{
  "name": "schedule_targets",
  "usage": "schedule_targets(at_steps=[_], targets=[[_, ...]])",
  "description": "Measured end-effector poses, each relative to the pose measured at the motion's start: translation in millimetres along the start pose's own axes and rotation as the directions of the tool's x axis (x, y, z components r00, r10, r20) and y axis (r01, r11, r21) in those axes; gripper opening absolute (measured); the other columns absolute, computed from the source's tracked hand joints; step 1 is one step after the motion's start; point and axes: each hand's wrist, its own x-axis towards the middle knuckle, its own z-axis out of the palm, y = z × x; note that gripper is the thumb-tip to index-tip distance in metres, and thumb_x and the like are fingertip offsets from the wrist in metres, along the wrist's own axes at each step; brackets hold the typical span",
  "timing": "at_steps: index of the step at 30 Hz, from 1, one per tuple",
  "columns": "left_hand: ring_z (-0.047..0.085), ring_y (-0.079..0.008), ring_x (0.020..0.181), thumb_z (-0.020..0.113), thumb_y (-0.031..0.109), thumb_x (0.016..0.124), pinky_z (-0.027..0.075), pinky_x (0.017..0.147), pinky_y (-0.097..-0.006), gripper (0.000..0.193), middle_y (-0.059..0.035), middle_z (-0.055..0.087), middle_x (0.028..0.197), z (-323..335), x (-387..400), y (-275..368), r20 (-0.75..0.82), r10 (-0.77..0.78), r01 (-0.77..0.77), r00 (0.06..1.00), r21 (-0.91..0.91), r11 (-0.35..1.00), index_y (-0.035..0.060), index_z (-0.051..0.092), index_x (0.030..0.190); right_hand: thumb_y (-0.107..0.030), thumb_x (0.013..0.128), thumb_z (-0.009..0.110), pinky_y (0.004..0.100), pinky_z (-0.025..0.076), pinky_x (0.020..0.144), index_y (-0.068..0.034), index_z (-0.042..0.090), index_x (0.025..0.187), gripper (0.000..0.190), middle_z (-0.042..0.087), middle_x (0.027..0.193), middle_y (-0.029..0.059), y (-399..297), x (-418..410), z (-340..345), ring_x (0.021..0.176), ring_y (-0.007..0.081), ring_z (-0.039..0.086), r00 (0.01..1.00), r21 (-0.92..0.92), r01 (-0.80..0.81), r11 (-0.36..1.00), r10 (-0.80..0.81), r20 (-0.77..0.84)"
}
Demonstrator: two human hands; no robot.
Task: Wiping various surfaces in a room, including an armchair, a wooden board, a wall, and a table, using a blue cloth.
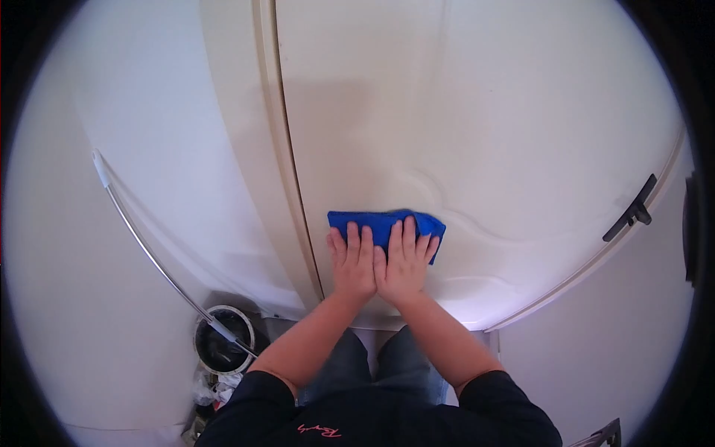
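Both of my hands lie flat and side by side on a folded blue cloth (375,220), pressing it against a cream-white door (503,139) with moulded curved relief lines. My left hand (354,271) covers the lower left part of the cloth. Beside it, with the wrists close together, my right hand (403,271) rests on the lower right part. The cloth's upper right corner is folded over. Fingers and palms hide much of its lower half.
A cream door frame (276,112) runs along the left. A black door handle (631,209) sits at the door's right edge. At lower left, a metal pole (148,251) leans on the wall above a dark round bin (196,338), with plastic bags (223,385) nearby.
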Motion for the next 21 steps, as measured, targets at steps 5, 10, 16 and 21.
schedule_targets(at_steps=[5, 10, 16, 21], targets=[[0.012, -0.042, 0.138, 0.043, 0.025, 0.089, 0.007, 0.11, -0.0556, 0.046, -0.0176, 0.031, 0.145, -12.6, 44.1, 0.4, -0.079, 0.093, -0.092, 0.993, 0.017, 0.996, 0.0016, 0.048, 0.129, -0.03, 0.087, 0.046, 0.0527, 0.0, 0.109, 0.005, 0.047, 0.126, 0.053, 0.038, 0.139, 0.0225, 0.4, 30.9, -7.9, 0.133, 0.0431, 0.021, 0.987, 0.008, 0.098, 0.995, -0.096, -0.126], [0.012, -0.046, 0.136, 0.043, 0.024, 0.089, 0.005, 0.108, -0.0593, 0.053, -0.0218, 0.025, 0.146, 2.0, -8.1, -11.6, -0.084, 0.097, -0.093, 0.992, 0.05, 0.994, -0.0024, 0.039, 0.134, -0.032, 0.085, 0.05, 0.0524, 0.012, 0.107, -0.004, 0.055, 0.123, 0.048, 0.047, 0.134, 0.013, 1.2, -12.6, 17.4, 0.12, 0.0378, 0.038, 0.985, -0.027, 0.096, 0.995, -0.099, -0.139], [0.009, -0.0484, 0.136, 0.04, 0.026, 0.09, 0.004, 0.108, -0.0596, 0.057, -0.0229, 0.02, 0.148, 5.2, -6.6, -13.3, -0.024, 0.06, -0.057, 0.998, 0.097, 0.994, -0.0048, 0.031, 0.137, -0.031, 0.083, 0.054, 0.0505, 0.02, 0.102, -0.005, 0.058, 0.118, 0.044, 0.053, 0.127, 0.0112, -6.4, 8.9, -3.1, 0.105, 0.0351, 0.047, 0.988, 0.021, 0.137, 0.99, -0.135, -0.074], [0.01, -0.048, 0.136, 0.038, 0.026, 0.091, 0.004, 0.108, -0.0591, 0.056, -0.0228, 0.02, 0.148, -15.4, 56.0, 6.0, -0.038, 0.062, -0.059, 0.997, 0.068, 0.996, -0.0045, 0.031, 0.138, -0.032, 0.085, 0.05, 0.0482, 0.011, 0.107, -0.004, 0.054, 0.124, 0.048, 0.049, 0.133, 0.012, -4.2, 38.4, -18.1, 0.12, 0.0368, 0.039, 0.983, 0.072, 0.023, 0.997, -0.009, -0.186]])
